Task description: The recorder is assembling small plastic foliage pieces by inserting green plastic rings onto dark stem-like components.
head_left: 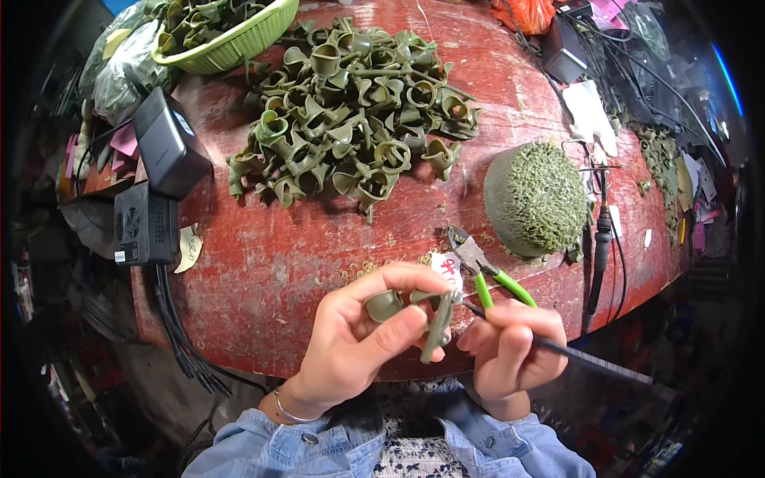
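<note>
My left hand (362,338) is closed round an olive-green moulded plastic part (440,323), pinching it between thumb and fingers; a rounded cup-shaped piece (384,306) shows in the same grip. In my right hand (514,350) is a slim, dark, stick-like tool (594,361), held like a pen. Its tip meets or nearly touches the upper end of the green part; its exact kind cannot be made out. Just beyond both hands lie side cutters (488,267) with green handles, their jaws pointing away from me. A white paper scrap (446,271) with red marks sits against them.
A big heap of similar green parts (351,115) covers the far middle of the red table (319,239). Behind it stands a green basket (227,44). At right is a round tub (510,199) full of green trimmings, beside a black-handled corded tool (599,263). Dark boxes (163,143) stand left.
</note>
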A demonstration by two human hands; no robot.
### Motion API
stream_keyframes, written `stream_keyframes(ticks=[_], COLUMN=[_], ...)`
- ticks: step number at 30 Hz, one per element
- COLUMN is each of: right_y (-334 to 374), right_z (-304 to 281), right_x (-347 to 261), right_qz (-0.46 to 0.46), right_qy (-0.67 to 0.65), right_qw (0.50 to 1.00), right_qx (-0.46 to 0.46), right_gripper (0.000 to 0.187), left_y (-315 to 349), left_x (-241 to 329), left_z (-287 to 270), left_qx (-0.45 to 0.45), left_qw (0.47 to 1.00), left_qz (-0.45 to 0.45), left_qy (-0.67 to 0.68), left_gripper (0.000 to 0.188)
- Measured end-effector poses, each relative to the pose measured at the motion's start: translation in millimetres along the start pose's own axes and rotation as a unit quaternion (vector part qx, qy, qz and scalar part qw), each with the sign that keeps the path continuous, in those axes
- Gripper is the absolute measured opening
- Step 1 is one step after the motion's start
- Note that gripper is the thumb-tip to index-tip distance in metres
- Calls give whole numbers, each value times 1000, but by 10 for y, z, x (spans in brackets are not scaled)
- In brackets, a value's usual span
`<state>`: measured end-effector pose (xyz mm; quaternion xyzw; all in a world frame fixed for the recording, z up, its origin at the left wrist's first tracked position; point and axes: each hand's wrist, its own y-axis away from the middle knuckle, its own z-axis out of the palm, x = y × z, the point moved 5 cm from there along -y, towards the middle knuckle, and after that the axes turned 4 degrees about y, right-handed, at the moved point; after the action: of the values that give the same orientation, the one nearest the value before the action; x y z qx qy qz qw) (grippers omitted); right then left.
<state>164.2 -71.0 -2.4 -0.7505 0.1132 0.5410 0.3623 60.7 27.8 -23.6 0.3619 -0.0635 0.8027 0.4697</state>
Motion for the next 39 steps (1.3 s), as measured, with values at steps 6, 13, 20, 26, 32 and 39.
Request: stream_keyframes(ticks=[6, 13, 20, 26, 32, 39], right_y=[-145, 31, -15, -16, -76, -789], right_z=[100, -43, 38, 27, 25, 193], right_x=[25, 41, -125, -117, -32, -127], right_qz=[6, -9, -109, -132, -20, -63], right_qy=[46, -100, -32, -17, 64, 249], right_qw=[998, 989, 994, 990, 998, 963], right_qx=[-40, 104, -6, -39, 9, -86], right_gripper=[16, 40, 26, 23, 19, 14], left_y=[76, 42, 35, 26, 41, 39], left_x=[69, 57, 73, 65, 147, 102], left_z=[128, 31, 15, 42, -3, -119], left_qx=[-87, -81, -86, -74, 53, 58], left_qw=[987, 994, 984, 991, 972, 993], left_qz=[-24, 19, 49, 37, 155, 63], left_qy=[-130, -70, -149, -109, -169, 79], left_gripper=[18, 20, 20, 22, 20, 23])
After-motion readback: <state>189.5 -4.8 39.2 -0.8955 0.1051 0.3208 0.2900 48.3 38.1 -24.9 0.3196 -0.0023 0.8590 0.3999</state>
